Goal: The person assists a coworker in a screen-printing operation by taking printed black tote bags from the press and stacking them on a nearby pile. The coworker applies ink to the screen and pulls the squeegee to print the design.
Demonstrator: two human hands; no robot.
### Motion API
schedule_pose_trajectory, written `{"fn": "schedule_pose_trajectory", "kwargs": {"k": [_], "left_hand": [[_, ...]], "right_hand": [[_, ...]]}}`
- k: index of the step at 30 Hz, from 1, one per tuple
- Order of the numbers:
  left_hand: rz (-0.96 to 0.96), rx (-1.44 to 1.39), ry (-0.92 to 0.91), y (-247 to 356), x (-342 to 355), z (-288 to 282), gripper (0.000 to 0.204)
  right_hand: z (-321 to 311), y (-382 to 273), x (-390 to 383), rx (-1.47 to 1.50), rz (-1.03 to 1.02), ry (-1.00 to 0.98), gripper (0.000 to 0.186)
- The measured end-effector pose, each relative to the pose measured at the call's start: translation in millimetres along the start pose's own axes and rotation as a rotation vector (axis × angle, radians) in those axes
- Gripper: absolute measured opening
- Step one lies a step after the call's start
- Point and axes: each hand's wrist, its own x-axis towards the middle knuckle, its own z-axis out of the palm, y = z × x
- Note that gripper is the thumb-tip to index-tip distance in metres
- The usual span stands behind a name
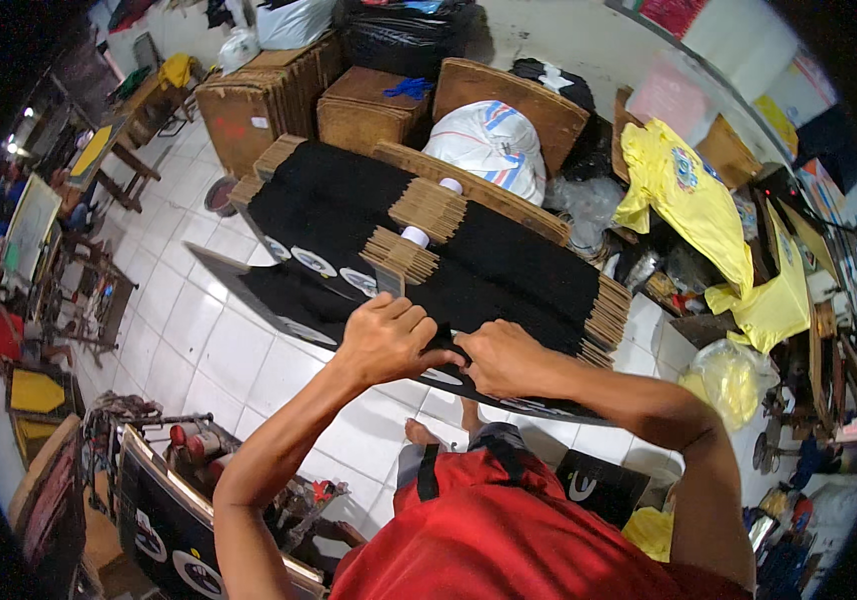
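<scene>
Between my hands runs the near edge of a black cloth (264, 287), which is stretched over a thin board and carries round white prints. My left hand (389, 338) is closed at this edge, beside a bare board end, with its thumb stretched toward the right hand. Close to that thumb, my right hand (497, 357) is closed on the cloth, its fingertips pinching the edge. Just beyond stand tightly packed wooden boards (606, 318) on edge, covered in more black cloth (509, 275). My fingers partly hide the grip.
Behind the rack are stacked brown boards (249, 105) and a white sack (489, 150). Yellow shirts (689, 190) hang at the right, above a plastic bag (731, 380). Clutter with a black printed panel (164, 520) stands at lower left. White tiles (214, 345) cover the floor.
</scene>
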Motion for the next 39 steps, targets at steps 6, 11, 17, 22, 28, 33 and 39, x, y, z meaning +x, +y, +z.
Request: {"fn": "schedule_pose_trajectory", "kwargs": {"k": [6, 11, 17, 22, 28, 33, 39], "left_hand": [[-0.460, -0.022, -0.086, 0.9, -62.7, 44.4, 0.061], [-1.101, 0.011, -0.227, 30.1, -187.6, 89.0, 0.059], [-1.751, -0.267, -0.775, 174.9, -354.5, 129.4, 0.055], [-2.014, -0.422, -0.832, 300.6, -423.7, 154.8, 0.053], [-2.312, -0.712, -0.368, 333.9, -432.7, 181.6, 0.048], [-2.166, -0.501, -0.254, 276.3, -379.2, 167.5, 0.043], [-2.280, -0.513, -0.121, 258.9, -369.3, 160.0, 0.042]], "right_hand": [[123.6, 66.8, 30.9, -0.006, 0.062, -0.065, 0.024], [213.2, 128.6, 44.8, 0.067, 0.115, -0.075, 0.033], [250.8, 185.8, 41.7, 0.087, 0.248, -0.178, 0.022], [276.3, 225.7, 29.4, 0.028, 0.321, -0.218, 0.025], [310.0, 273.5, 23.9, -0.029, 0.430, -0.140, 0.028], [337.3, 310.2, 38.6, -0.023, 0.593, -0.125, 0.028], [358.8, 327.6, 43.0, -0.101, 0.625, -0.086, 0.023]]}}
